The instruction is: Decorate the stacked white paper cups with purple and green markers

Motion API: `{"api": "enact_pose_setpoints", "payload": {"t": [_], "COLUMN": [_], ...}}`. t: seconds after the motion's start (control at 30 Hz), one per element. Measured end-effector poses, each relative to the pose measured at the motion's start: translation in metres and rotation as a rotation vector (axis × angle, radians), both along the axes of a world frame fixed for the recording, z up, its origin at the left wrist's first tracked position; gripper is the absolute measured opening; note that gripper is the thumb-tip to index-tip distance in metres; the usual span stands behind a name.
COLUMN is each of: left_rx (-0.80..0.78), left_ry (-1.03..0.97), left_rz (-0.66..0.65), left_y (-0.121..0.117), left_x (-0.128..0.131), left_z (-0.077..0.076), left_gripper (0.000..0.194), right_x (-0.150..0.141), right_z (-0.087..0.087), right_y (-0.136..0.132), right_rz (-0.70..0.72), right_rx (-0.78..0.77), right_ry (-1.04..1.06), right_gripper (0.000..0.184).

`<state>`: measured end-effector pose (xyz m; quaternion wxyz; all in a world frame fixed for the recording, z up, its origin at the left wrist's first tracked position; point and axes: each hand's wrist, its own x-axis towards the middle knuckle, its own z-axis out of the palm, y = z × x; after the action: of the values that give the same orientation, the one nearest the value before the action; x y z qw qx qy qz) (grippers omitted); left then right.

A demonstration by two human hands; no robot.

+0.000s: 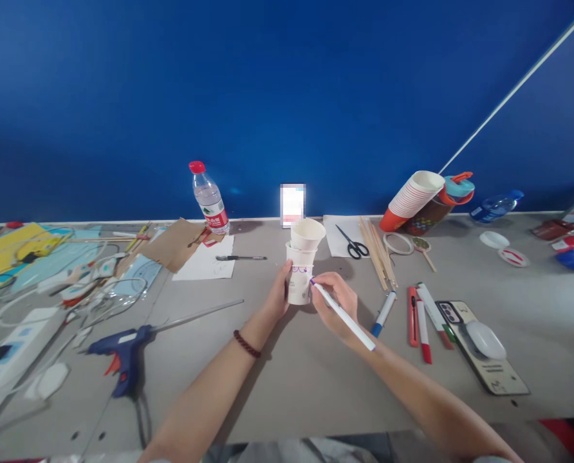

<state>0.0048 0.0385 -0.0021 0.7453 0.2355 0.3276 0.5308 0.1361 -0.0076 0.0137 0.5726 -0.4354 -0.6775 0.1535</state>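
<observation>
My left hand (280, 290) is wrapped round the side of a stack of white paper cups (298, 283), fitted one in another and held upright above the table. Purple wavy marks run across the lower cup. In my right hand (339, 301) is a white marker (347, 316), gripped like a pen. Its purple tip is at the right side of the cup, by the wavy line; whether it touches I cannot tell. A dark bead bracelet circles my left wrist. The far side of the cups is hidden.
Left lie a blue glue gun (125, 354), a power strip (14, 360) and tangled cables. A water bottle (210, 199) stands behind. To the right are scissors (352, 244), wooden sticks (378, 254), stacked cups (412, 200), markers (423, 325) and a phone (484, 354).
</observation>
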Motion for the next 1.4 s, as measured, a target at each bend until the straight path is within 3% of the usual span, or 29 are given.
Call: {"api": "enact_pose_setpoints", "payload": {"t": [0.3, 1.4], "left_rx": [0.024, 0.038], "left_ry": [-0.005, 0.000], "left_rz": [0.058, 0.046], "left_y": [0.0009, 0.0006], "left_x": [0.0010, -0.0008], "left_z": [0.0027, 0.0007], "left_gripper": [0.044, 0.045], "right_x": [-0.0006, -0.0009], "right_z": [-0.0005, 0.0001], "right_y": [0.0022, 0.0018], "right_rz": [-0.009, -0.053], "right_rx": [-0.012, -0.082], "right_ry": [-0.027, -0.010], "right_gripper": [0.012, 0.011]}}
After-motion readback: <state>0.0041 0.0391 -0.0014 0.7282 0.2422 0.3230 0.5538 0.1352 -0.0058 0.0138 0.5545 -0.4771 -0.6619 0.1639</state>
